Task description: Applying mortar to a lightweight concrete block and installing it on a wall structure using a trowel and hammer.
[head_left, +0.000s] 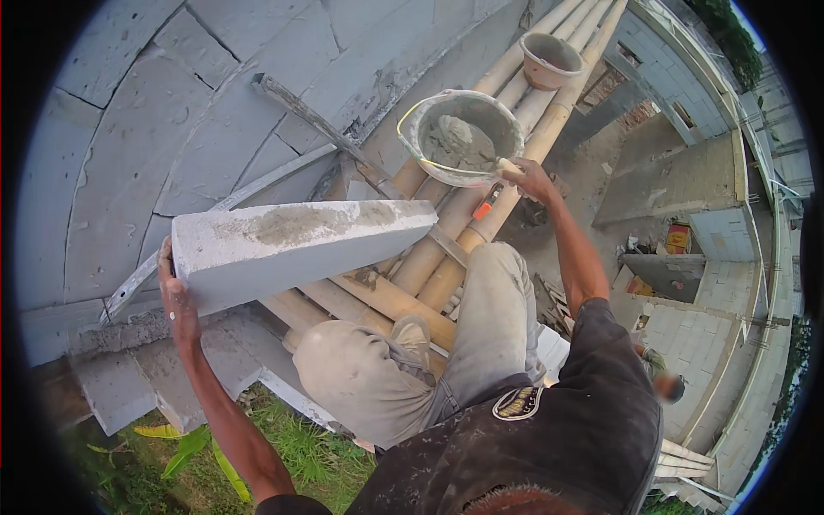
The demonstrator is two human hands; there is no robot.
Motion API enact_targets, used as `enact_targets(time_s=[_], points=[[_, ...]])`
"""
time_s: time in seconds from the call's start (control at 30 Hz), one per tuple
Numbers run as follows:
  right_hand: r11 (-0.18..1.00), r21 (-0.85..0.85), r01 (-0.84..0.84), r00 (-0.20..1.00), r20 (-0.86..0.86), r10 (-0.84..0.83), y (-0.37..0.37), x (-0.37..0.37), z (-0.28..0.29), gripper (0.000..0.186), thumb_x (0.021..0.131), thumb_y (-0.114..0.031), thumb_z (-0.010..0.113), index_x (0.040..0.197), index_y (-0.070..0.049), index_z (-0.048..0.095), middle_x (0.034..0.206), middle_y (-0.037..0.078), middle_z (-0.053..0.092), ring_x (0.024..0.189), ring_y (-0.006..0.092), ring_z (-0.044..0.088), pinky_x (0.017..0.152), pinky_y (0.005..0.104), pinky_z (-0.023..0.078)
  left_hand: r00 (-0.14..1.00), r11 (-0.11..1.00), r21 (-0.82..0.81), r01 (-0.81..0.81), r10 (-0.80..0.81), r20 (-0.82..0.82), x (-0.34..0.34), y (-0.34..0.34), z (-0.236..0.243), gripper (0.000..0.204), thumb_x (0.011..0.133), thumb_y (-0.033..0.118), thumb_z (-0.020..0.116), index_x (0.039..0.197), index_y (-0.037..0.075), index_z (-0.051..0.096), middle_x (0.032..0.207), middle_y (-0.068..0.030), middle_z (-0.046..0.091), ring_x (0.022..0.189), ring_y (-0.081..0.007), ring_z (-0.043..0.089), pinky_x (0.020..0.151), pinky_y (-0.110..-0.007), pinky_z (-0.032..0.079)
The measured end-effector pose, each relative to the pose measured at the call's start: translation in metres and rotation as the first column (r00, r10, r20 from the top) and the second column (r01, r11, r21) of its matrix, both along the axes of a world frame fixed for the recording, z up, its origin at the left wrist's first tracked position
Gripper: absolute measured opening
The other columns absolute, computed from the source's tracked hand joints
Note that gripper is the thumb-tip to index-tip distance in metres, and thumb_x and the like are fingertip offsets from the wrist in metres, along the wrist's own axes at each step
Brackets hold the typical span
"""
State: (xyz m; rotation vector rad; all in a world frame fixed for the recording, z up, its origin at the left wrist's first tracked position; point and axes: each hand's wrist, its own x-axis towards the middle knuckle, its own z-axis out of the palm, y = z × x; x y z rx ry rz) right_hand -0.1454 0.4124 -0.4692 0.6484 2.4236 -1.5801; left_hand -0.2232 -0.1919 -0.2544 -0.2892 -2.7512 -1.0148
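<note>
My left hand point(178, 296) is closed on the near left end of a long pale grey concrete block point(309, 266). The block stands on edge, with a rough strip of grey mortar smeared along its upper face; what bears its underside is hidden. Out to the right, my right hand point(534, 182) is closed at the rim of a round bucket point(419, 142). Its fingers grip a short pale handle point(508, 166), and the rest of that tool does not show. Wet grey mortar point(462, 142) is heaped inside the bucket, which has a yellowish cord around its rim.
Bamboo poles point(549, 129) form the platform under my legs. A smaller tub point(551, 62) stands farther along them, and an orange-and-black tool point(487, 202) lies by the bucket. A block wall point(232, 112) rises at left with a wooden brace point(322, 129). Another person point(657, 369) is far below.
</note>
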Motion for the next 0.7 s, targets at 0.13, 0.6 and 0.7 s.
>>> enact_targets(time_s=[0.13,0.6,0.7], points=[[1.000,-0.029,-0.001,1.000,0.006,0.001,-0.007,0.005,0.007,0.038,0.084,-0.034,0.069,0.108,-0.004,0.063,0.070,0.001,0.056,0.051,0.0081,0.049,0.046,0.0245,0.040,0.988,0.894,0.429,-0.130,0.077,0.137,-0.008,-0.046,-0.029,0.091,0.088,0.076,0.024,0.139,0.003,0.040,0.136,-0.0130,0.047,0.127,-0.0265,0.042,0.108,-0.038,0.028],[0.897,0.013,-0.443,0.892,-0.096,0.442,-0.093,-0.017,0.106,0.042,0.083,-0.025,0.070,0.117,-0.003,0.061,0.080,-0.001,0.057,0.066,0.0056,0.050,0.053,0.0219,0.040,0.766,0.160,0.827,-0.538,0.503,0.401,0.085,-0.118,-0.174,0.077,0.090,0.070,0.036,0.108,0.001,0.063,0.104,-0.0086,0.066,0.097,-0.0197,0.059,0.090,-0.034,0.044],[0.779,0.117,-0.616,0.758,-0.183,0.626,-0.156,-0.041,0.130,0.045,0.080,-0.028,0.072,0.115,-0.001,0.062,0.087,0.004,0.062,0.072,0.0097,0.055,0.062,0.0253,0.045,0.781,0.186,0.829,-0.527,0.492,0.385,0.085,-0.126,-0.180,0.076,0.090,0.069,0.037,0.108,0.000,0.064,0.104,-0.0085,0.067,0.097,-0.0191,0.060,0.090,-0.034,0.044]])
